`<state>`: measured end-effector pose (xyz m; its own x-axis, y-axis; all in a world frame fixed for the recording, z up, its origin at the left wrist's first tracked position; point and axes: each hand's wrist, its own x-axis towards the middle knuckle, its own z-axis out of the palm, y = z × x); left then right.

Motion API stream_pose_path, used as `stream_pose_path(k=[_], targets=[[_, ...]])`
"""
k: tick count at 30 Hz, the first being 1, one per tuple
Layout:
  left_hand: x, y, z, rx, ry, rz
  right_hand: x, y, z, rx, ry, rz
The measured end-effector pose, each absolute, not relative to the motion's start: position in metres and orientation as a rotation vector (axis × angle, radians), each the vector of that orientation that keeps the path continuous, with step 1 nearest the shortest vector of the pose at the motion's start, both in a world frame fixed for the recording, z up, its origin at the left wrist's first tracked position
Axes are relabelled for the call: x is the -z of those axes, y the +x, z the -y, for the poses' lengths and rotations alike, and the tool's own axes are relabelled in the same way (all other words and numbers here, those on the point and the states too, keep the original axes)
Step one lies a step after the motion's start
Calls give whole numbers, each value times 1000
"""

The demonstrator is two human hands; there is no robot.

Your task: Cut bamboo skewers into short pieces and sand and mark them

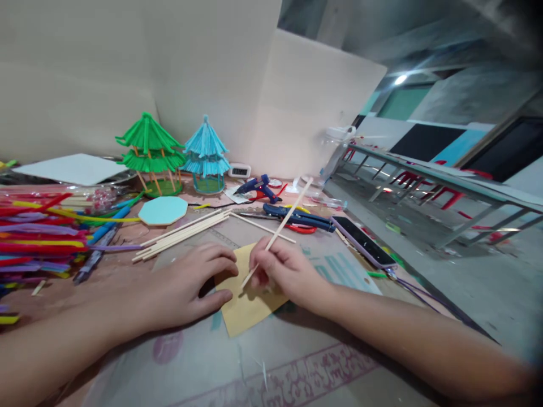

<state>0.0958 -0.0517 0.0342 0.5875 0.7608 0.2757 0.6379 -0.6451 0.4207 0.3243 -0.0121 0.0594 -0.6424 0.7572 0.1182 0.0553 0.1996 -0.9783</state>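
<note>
My right hand (288,271) is closed round a thin wooden stick (292,210), held slanted like a pen. The stick's lower end points down at a yellow sheet of paper (238,321); whether it touches the paper I cannot tell. At the sheet's left edge rests my left hand (199,282), thumb and fingers apart, with nothing in its grasp. Beyond the hands lies a bundle of pale wooden sticks (182,234), near a light-blue octagonal board (163,211).
Two pavilion models, one green (148,152) and one blue (206,152), stand at the back. Colourful pipe cleaners (42,237) pile up at left. A glue gun (259,187), dark-blue pliers (297,217) and a phone (362,242) lie to the right, near the table edge.
</note>
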Motion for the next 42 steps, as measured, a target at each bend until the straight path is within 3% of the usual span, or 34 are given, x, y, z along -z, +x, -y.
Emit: stream_pose_path(k=[7,15,22,29,36,42], targets=[[-34,98,53,-649,2589,-1114,-61,324,19,-1132,-658,2207],[-38,99,55,-595,2639,-1140,-61,325,19,-962,-582,2284],[-37,99,55,-670,2597,-1123,-77,333,16,-1217,-677,2099],[-38,98,53,-710,2603,-1198,-82,336,6,-1394,-460,1858],[-39,97,51,-680,2591,-1212,-104,341,12,-996,-706,2059],[-37,96,49,-678,2596,-1214,-83,333,3,-745,-744,2373]])
